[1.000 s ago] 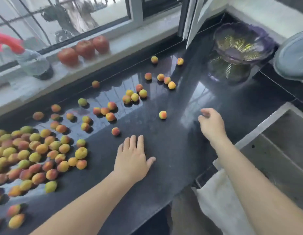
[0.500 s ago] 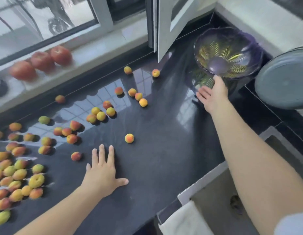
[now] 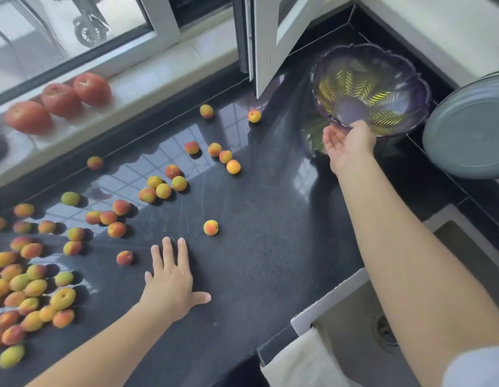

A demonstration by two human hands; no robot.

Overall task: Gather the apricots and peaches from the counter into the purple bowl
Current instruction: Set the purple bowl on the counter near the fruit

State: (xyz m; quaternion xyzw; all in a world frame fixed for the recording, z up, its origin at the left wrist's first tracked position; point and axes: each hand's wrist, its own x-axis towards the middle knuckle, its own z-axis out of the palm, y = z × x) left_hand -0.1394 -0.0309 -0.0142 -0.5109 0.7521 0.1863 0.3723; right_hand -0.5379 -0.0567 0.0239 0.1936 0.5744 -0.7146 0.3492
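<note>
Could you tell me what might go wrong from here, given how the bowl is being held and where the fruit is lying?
1. The right hand holds the purple bowl only by its near rim, and the bowl looks tilted, so it may slip or tip.
2. The bowl hangs beside the open window frame and the grey lid; swinging it could knock either.
3. The loose fruit on the glossy counter may roll when nudged, perhaps toward the sink.

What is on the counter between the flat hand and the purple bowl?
In the head view, mostly bare black counter. Only one small fruit sits just past the left hand, well short of the purple bowl.
</note>
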